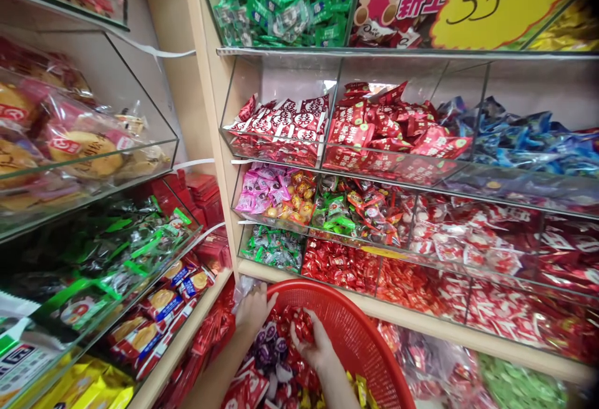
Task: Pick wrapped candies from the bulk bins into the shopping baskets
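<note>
A red plastic basket [374, 340] stands low in front of me, with wrapped candies in several colours inside. My right hand [314, 340] is in it, palm turned up and fingers curled around some red wrapped candies [303, 327]. Purple wrapped candies [271, 341] lie just left of that hand, and yellow ones [359, 390] are at the lower right. At the basket's far left rim is my left hand [253, 310], fingers closed at a crumpled clear plastic bag [243, 288]; its thumb points toward the rim. The fingertips are partly hidden.
Glass-fronted shelves of candy rise ahead, with green packets [285, 7] on top and red candies [341, 262] lowest. A yellow price sign [500, 4] hangs upper right. Packaged cakes [84, 150] fill the left shelves. A wooden shelf edge [421, 318] runs behind the basket.
</note>
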{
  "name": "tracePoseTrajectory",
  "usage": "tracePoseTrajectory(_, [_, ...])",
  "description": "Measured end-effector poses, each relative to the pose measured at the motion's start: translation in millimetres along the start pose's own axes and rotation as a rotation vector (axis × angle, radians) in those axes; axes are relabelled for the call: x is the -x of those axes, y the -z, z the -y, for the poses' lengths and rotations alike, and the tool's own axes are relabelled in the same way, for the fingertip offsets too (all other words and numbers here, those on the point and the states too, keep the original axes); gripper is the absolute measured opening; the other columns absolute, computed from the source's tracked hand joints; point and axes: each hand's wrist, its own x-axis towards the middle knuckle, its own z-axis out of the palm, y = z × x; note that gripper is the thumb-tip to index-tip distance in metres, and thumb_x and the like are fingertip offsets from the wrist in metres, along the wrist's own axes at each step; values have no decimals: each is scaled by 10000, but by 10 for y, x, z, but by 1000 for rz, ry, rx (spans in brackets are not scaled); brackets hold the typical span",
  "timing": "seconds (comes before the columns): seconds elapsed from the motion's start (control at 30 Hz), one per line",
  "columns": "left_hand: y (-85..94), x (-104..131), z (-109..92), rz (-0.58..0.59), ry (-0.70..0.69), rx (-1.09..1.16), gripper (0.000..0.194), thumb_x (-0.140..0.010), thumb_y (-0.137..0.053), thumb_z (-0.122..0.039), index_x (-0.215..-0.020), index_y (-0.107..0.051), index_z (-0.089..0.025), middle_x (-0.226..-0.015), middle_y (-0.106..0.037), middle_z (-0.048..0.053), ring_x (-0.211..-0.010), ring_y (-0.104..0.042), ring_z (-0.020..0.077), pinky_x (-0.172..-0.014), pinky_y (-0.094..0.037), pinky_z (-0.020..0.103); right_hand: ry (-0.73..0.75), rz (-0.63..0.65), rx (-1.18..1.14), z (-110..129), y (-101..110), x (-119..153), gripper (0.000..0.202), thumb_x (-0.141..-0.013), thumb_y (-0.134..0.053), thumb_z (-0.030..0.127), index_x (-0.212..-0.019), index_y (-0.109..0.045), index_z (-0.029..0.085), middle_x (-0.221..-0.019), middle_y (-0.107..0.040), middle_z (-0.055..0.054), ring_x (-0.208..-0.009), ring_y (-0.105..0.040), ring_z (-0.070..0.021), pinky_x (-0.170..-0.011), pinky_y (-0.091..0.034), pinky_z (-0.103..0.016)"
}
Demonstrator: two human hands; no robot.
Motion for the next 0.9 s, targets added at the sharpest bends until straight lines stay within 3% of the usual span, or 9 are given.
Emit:
tracePoseTrajectory(0.13, [-3,3,7,-11,-3,-5,542,-849,-164,-503,-1036,-510,-130,-875,-619,135,-777,-612,222,-645,-455,308,-92,-95,-29,-70,51,-22,96,-659,-645,259,-705,-583,202,-646,-650,22,-604,-596,-97,-585,-500,-227])
tracePoseTrajectory(0.27, [-8,2,8,-29,-13,-17,555,-850,-141,-503,-1038,-510,-134,-858,-622,132,-757,-615,238,-623,-458,326,-53,-112,107,-104,42,-70,188,-603,-680,269,-748,-580,203,-664,-646,24,-589,-586,-102,-542,-481,-220])
tracePoseTrajectory(0.47, [24,10,-4,-8,5,3,538,-847,-176,-503,-1041,-512,-130,-878,-619,141,-774,-614,227,-634,-453,311,26,-181,175,-70,-156,-174,223,-577,-690,273,-729,-538,213,-663,-619,40,-594,-573,-112,-547,-490,-251])
tracePoseTrajectory(0.7, [36,11,1,-6,-7,12,533,-850,-174,-499,-1039,-508,-129,-874,-624,142,-772,-618,224,-635,-453,307,1,-77,163,-90,-188,-261,208,-604,-684,298,-732,-554,196,-602,-598,39,-588,-573,-102,-577,-496,-241])
tracePoseTrajectory(0.9, [3,2,2,-20,-13,-11,517,-852,-178,-490,-1022,-511,-134,-876,-630,143,-775,-621,234,-635,-453,320,-81,-71,29,-46,-81,-116,185,-654,-652,303,-772,-574,184,-656,-634,23,-592,-579,-91,-581,-498,-228])
